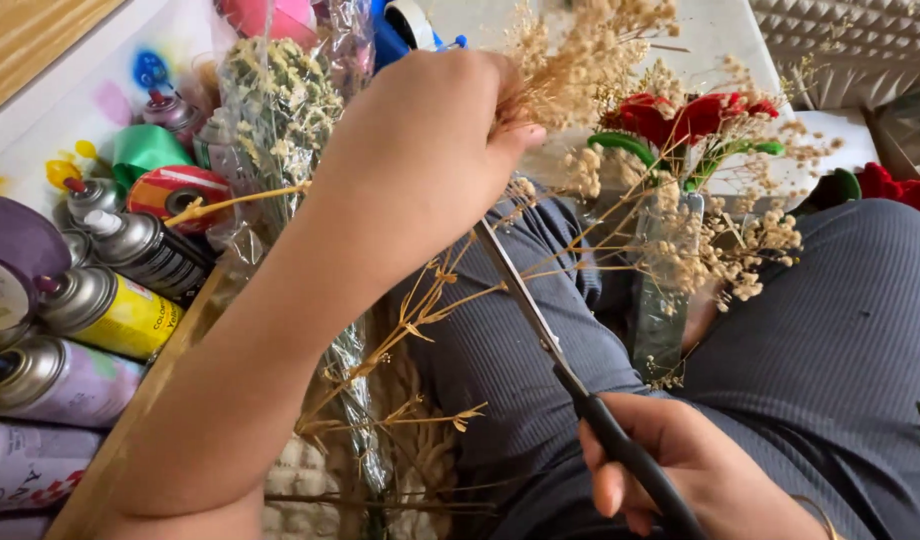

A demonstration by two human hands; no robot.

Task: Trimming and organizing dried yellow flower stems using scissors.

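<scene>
Nearest the camera, at the lower edge, the right hand (680,465) is closed around the black handles of a pair of scissors (565,345), whose blades run up and to the left toward the stems. Both blades lie close together, their tip just under the left hand, so the step in hand looks like trimming a dried stem; a clean cut would call for the blades to part and take one thin stalk between them, clear of the fingers above. Beneath the scissors lies the person's lap in grey ribbed cloth.

Farther up, the left forearm crosses from the lower left, and the left hand (430,140) is closed in a fist around a bunch of dried beige sprigs (580,50), the wrist bent so the heads point up and right while the thin stalks (400,340) trail down toward the lap.

Beyond the hands, red flowers (695,115) with green stems stand among more dried sprigs. To the left, spray cans (100,310) lie side by side, near a clear-wrapped bunch (280,110).
</scene>
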